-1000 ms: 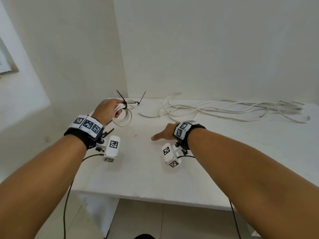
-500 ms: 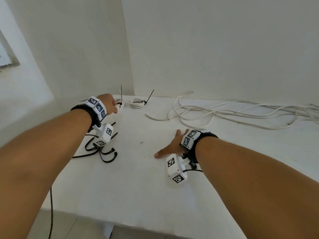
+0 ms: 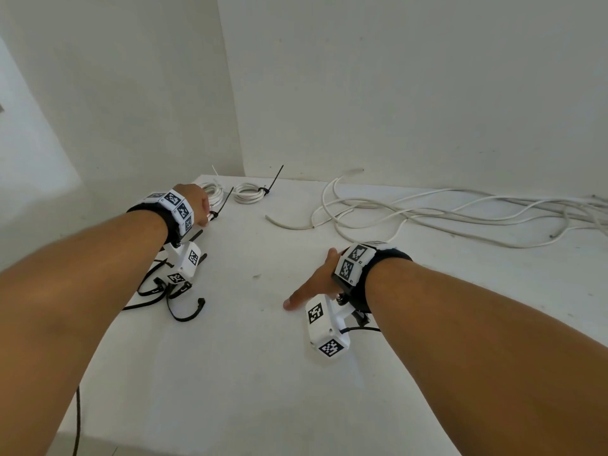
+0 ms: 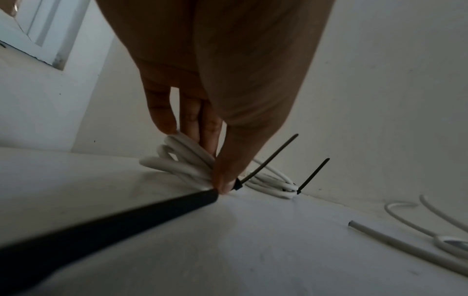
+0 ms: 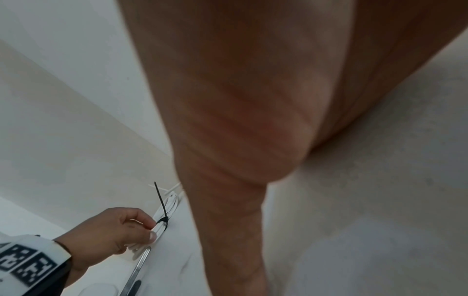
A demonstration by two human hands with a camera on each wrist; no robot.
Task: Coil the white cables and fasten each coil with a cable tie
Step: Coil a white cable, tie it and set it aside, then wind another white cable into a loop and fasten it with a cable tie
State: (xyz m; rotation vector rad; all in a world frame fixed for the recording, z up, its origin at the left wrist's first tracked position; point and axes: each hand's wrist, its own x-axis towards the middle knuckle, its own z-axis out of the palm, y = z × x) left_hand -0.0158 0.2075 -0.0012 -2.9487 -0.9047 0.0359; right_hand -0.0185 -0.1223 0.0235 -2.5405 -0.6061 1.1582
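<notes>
The left hand point(image 3: 194, 200) pinches a tied coil point(image 4: 182, 162) at its cable tie point(image 5: 162, 208), setting it beside another finished coil point(image 3: 249, 194) in the tabletop point(image 3: 263, 373) corner; the right hand point(image 3: 316, 284) rests flat, fingers spread, near the loose cables point(image 3: 444, 213).

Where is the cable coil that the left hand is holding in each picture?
Head: the coil sits at the table's far left corner, just past the left hand.
Left wrist: the coil is at the centre, under the fingertips.
Right wrist: the coil is at lower left, beside the left hand.
Shared landmark: the black tie sticking up from the coil.
</notes>
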